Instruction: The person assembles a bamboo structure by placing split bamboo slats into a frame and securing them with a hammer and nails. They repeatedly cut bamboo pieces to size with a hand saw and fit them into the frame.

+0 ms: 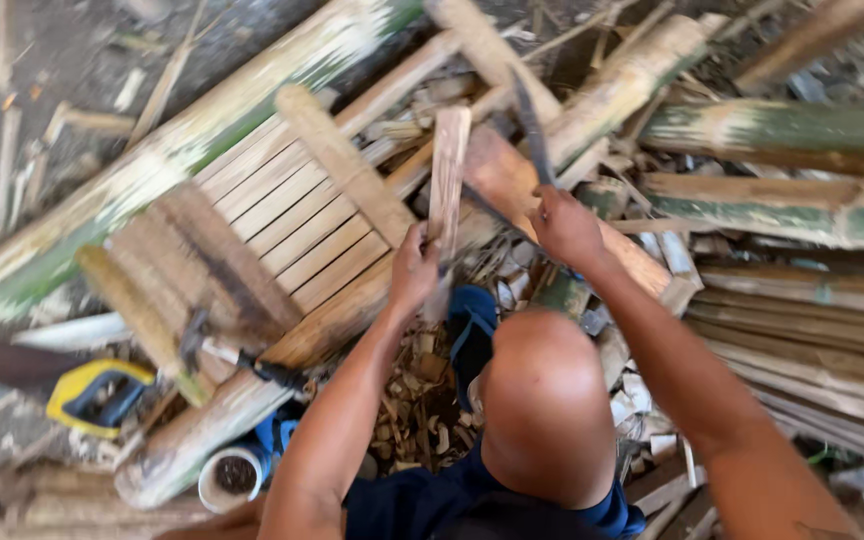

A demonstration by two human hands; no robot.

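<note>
Here the left hand (414, 268) is clenching around the lower end of a flat bamboo slat (447, 175), which is standing nearly upright, its long axis running from the grip up and away from the person. The right hand (564, 225) is closing on the handle of a dark blade (530, 125), just right of the slat; the blade is pointing up and slightly left, roughly parallel to the slat, with its tip near the slat's top end. So the slat is lying between the two hands, nearer the left.

Left of the slat a slatted bamboo frame (292, 215) is lying flat on the ground. Below that frame, a small round can (234, 476) is standing open; something dark is sitting inside, too blurred to tell. A yellow-handled saw (92, 395) is lying further left of the frame.
</note>
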